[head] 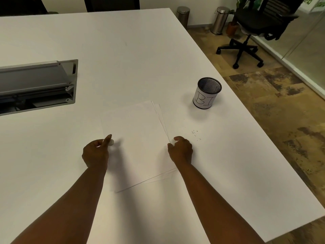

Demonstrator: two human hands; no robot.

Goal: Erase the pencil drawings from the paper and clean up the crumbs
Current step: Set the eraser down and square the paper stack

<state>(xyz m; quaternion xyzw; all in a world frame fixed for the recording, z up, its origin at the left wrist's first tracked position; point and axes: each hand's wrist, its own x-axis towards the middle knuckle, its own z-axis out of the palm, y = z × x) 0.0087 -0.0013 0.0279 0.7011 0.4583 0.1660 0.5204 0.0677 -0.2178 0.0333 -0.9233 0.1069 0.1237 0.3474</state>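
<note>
Two bare forearms reached up from the lower edge over the white bench (123,50). At the left edge of a loose stack of white paper sheets (137,138), the left hand (95,154) had its fingers curled around a small white eraser (111,142), pinching it with the thumb raised along it. On the stack's right edge the right hand (181,150) rested with its fingers bent inward, the fingertips touching the paper's edge; whether they pinched the sheets could not be told. The top sheet looked blank, with no pencil marks to be made out, and the sheets beneath were fanned slightly, their edges showing along the right and near sides. Dark eraser crumbs (195,134) were scattered on the bench just right of the right hand. Beyond them, near the bench's right edge, stood a black mesh cup (207,93) wrapped in a white label with handwritten letters. An open grey cable hatch (37,83) was set into the bench at far left. On the floor beyond were a black office chair (246,37) and two steel pedal bins (219,20).
</note>
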